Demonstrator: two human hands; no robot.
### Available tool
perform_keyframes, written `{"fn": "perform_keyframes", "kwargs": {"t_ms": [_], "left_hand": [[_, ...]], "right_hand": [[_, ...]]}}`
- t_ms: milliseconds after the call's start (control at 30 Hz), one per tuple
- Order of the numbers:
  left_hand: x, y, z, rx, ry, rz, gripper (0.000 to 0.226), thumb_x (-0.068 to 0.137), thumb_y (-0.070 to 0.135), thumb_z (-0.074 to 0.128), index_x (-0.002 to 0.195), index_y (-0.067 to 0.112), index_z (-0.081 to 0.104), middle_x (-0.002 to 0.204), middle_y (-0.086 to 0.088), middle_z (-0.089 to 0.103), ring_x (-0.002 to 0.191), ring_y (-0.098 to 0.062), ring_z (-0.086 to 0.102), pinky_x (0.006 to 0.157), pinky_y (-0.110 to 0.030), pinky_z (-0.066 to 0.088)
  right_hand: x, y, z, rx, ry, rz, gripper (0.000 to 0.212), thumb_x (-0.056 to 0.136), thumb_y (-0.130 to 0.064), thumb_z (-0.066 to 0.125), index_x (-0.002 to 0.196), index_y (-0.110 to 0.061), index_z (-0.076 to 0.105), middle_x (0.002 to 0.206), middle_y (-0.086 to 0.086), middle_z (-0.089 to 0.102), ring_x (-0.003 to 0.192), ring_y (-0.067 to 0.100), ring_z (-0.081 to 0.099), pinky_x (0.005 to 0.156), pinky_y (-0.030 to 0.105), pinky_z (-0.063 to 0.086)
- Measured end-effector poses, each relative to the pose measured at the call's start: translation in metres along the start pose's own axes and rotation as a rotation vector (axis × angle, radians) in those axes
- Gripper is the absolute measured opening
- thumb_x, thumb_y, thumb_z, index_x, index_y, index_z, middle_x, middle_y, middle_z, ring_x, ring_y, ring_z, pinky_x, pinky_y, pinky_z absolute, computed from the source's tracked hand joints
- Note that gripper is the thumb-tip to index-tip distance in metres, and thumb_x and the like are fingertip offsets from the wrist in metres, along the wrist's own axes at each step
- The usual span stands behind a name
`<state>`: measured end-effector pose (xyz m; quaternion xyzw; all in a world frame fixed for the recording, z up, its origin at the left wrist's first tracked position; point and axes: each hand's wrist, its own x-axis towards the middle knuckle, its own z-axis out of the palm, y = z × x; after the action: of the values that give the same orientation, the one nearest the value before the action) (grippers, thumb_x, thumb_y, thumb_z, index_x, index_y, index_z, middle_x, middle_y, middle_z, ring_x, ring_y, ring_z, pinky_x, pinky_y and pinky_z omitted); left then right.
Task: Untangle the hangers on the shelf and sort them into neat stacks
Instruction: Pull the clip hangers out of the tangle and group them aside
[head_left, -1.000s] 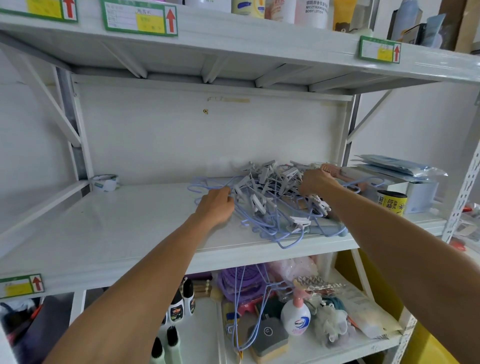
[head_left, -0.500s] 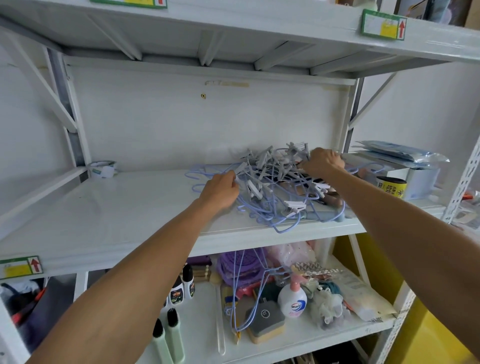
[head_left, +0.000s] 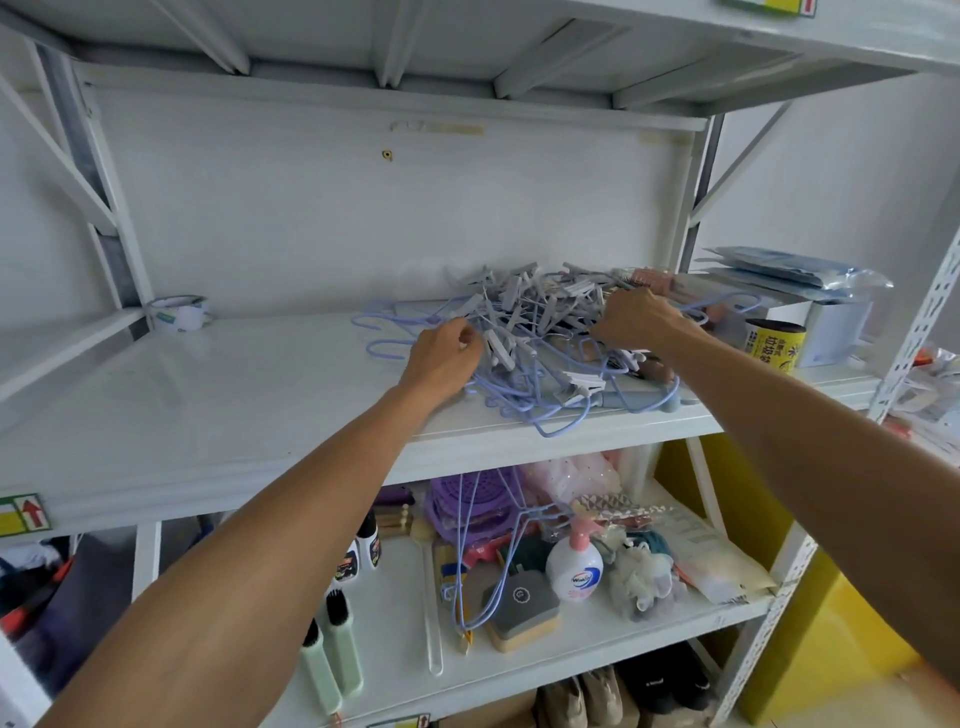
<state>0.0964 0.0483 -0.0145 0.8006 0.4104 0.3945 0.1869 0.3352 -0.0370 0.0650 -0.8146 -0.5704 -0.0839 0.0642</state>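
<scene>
A tangled heap of lilac wire hangers with grey-white clips (head_left: 540, 338) lies on the right half of the white middle shelf (head_left: 208, 415). My left hand (head_left: 447, 353) is at the heap's left edge, its fingers curled round hanger wires there. My right hand (head_left: 634, 322) is on the heap's right side, fingers curled into the clips and wires. Several hanger hooks (head_left: 379, 332) stick out to the left of the heap. One loop hangs over the shelf's front edge.
A tape roll (head_left: 176, 314) sits at the shelf's back left. A yellow can (head_left: 774, 343), a white box and flat plastic packets (head_left: 795, 273) stand to the right of the heap. The lower shelf holds bottles, a soap dispenser (head_left: 574, 566), more lilac hangers and clutter.
Both hands stay in the heap; the right hand has shifted slightly left and toward me over the clips. The view has tilted down a little.
</scene>
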Motion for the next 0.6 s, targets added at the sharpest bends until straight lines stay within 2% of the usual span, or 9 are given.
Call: {"fn": "perform_keyframes", "kwargs": {"t_ms": [100, 200, 300, 400, 467, 500, 533, 600], "left_hand": [[-0.002, -0.002, 0.007, -0.05, 0.019, -0.006, 0.035, 0.094, 0.043, 0.039, 0.085, 0.02, 0.064, 0.079, -0.001, 0.066, 0.085, -0.028, 0.064, 0.088, -0.044, 0.045], [-0.005, 0.004, 0.01, 0.059, 0.013, -0.009, 0.058, 0.097, 0.056, 0.036, 0.078, 0.009, 0.065, 0.073, -0.01, 0.067, 0.079, -0.022, 0.061, 0.091, -0.043, 0.031], [0.001, 0.011, 0.009, 0.178, 0.043, 0.02, 0.056, 0.09, 0.064, 0.051, 0.064, 0.015, 0.058, 0.062, -0.003, 0.061, 0.073, -0.019, 0.057, 0.085, -0.041, 0.026], [0.009, 0.02, 0.005, 0.13, -0.01, -0.007, 0.043, 0.09, 0.049, 0.062, 0.066, 0.012, 0.06, 0.06, 0.001, 0.059, 0.074, -0.022, 0.059, 0.087, -0.042, 0.037], [0.01, 0.026, 0.001, 0.137, -0.004, -0.005, 0.037, 0.092, 0.039, 0.061, 0.072, 0.008, 0.064, 0.063, -0.002, 0.062, 0.074, -0.027, 0.063, 0.083, -0.043, 0.048], [0.01, 0.03, 0.0, 0.152, 0.014, 0.005, 0.036, 0.092, 0.037, 0.06, 0.072, 0.007, 0.063, 0.065, -0.004, 0.063, 0.075, -0.028, 0.064, 0.078, -0.041, 0.051], [0.011, 0.032, -0.002, 0.158, 0.034, -0.004, 0.035, 0.092, 0.036, 0.06, 0.072, 0.007, 0.061, 0.066, -0.004, 0.063, 0.075, -0.028, 0.064, 0.071, -0.039, 0.051], [0.011, 0.034, -0.003, 0.15, 0.068, -0.048, 0.031, 0.09, 0.035, 0.062, 0.072, 0.011, 0.057, 0.068, -0.001, 0.061, 0.075, -0.025, 0.062, 0.065, -0.033, 0.046]], "right_hand": [[0.009, 0.0, 0.005, -0.043, -0.023, -0.021, 0.036, 0.092, -0.032, 0.054, 0.062, -0.011, 0.054, 0.067, 0.005, 0.058, 0.059, 0.015, 0.053, 0.053, 0.026, 0.042], [0.01, -0.004, 0.006, -0.069, -0.046, -0.056, 0.036, 0.093, -0.033, 0.054, 0.064, -0.011, 0.055, 0.068, 0.002, 0.057, 0.061, 0.014, 0.053, 0.06, 0.029, 0.049], [0.007, -0.009, 0.005, -0.107, -0.048, -0.066, 0.034, 0.092, -0.031, 0.056, 0.065, -0.01, 0.056, 0.068, 0.002, 0.058, 0.066, 0.017, 0.056, 0.071, 0.033, 0.054], [0.001, -0.013, 0.001, -0.125, -0.058, -0.034, 0.026, 0.087, -0.028, 0.06, 0.07, -0.009, 0.061, 0.074, 0.004, 0.062, 0.071, 0.021, 0.059, 0.075, 0.036, 0.058], [-0.005, -0.022, 0.0, -0.123, 0.019, 0.013, 0.023, 0.087, -0.032, 0.062, 0.09, -0.009, 0.063, 0.098, 0.011, 0.062, 0.083, 0.024, 0.062, 0.073, 0.036, 0.057], [-0.008, -0.027, 0.0, -0.115, 0.095, 0.021, 0.029, 0.089, -0.037, 0.06, 0.099, -0.01, 0.062, 0.11, 0.014, 0.059, 0.089, 0.026, 0.062, 0.071, 0.035, 0.055], [-0.01, -0.033, 0.001, -0.083, 0.163, 0.006, 0.035, 0.092, -0.043, 0.056, 0.1, -0.009, 0.062, 0.114, 0.014, 0.057, 0.09, 0.027, 0.063, 0.07, 0.034, 0.053], [-0.018, -0.047, 0.001, 0.004, 0.231, -0.053, 0.045, 0.095, -0.052, 0.048, 0.077, -0.011, 0.056, 0.1, 0.011, 0.062, 0.081, 0.025, 0.063, 0.069, 0.034, 0.054]]}}
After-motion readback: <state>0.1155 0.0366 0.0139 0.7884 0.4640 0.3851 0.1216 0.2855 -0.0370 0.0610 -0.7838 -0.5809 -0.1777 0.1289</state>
